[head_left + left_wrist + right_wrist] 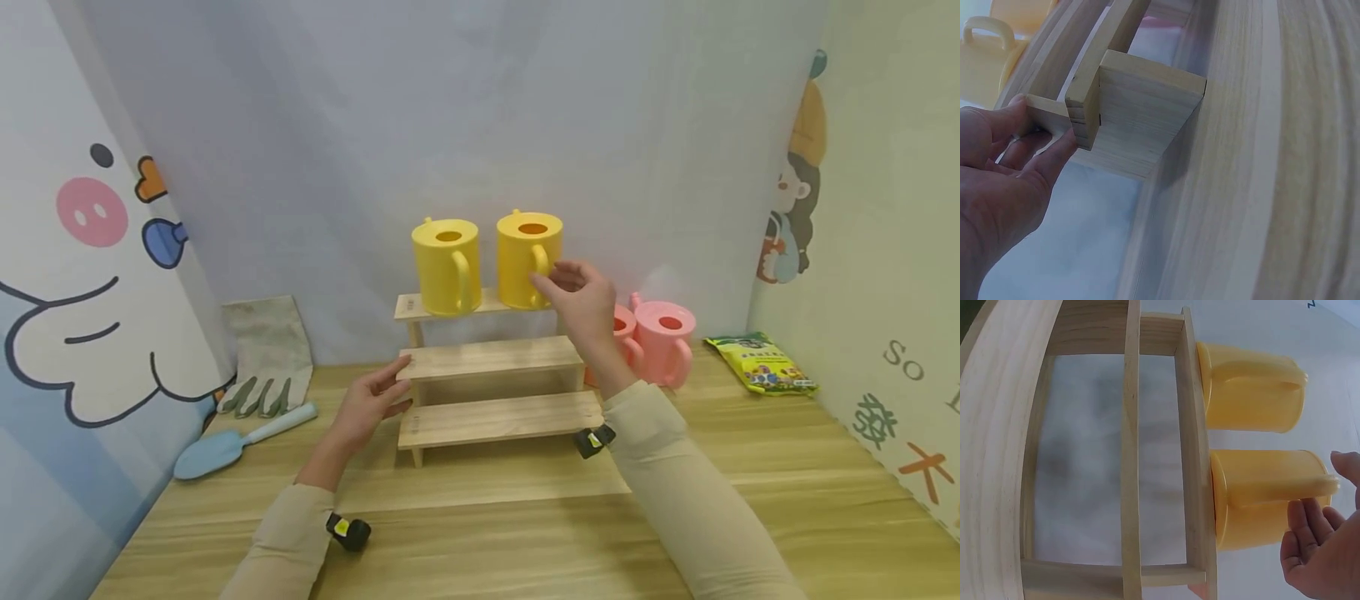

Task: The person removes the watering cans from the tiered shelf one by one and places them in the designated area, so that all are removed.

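Two yellow watering cans stand side by side on the top tier of a three-tier wooden shelf (491, 358). At the right-hand watering can (513, 267), my right hand (588, 304) has its fingertips by the handle; in the right wrist view the fingers (1310, 528) reach the can's side while the thumb stands apart from it. The left-hand watering can (442, 271) is untouched, its handle facing forward. My left hand (367, 408) is at the left end of the shelf; in the left wrist view its thumb and fingers pinch the end of a tier (1050, 112).
Behind my right forearm stand a red watering can (624, 325) and a pink watering can (663, 342). A yellow-green packet (761, 364) lies at the right wall. To the left are a grey glove (266, 350) and a light blue trowel (213, 454) on the wooden table (465, 542).
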`<state>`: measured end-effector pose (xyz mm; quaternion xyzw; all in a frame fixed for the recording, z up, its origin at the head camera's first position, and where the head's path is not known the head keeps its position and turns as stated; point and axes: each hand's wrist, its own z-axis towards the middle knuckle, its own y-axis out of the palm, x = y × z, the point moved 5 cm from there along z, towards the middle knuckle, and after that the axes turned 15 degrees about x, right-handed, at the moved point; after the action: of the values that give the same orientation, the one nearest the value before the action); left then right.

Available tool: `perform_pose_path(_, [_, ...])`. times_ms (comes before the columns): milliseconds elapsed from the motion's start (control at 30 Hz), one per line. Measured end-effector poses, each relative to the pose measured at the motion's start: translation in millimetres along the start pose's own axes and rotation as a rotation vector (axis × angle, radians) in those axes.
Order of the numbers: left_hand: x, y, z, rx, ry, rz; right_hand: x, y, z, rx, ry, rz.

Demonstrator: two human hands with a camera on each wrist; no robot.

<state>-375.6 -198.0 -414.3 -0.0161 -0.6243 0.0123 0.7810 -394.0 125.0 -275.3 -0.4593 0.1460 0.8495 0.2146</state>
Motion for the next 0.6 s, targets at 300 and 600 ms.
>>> perform_pose_path(300, [-1.7,1.5,0.9,0.008,-0.020,-0.013,2,12,7.2,0.027,-0.030,-0.011])
perform_pose_path(600, [-1.4,-0.2,1.0,0.008,-0.021,-0.004,-1,20,9.9,0.078,-0.030,0.008])
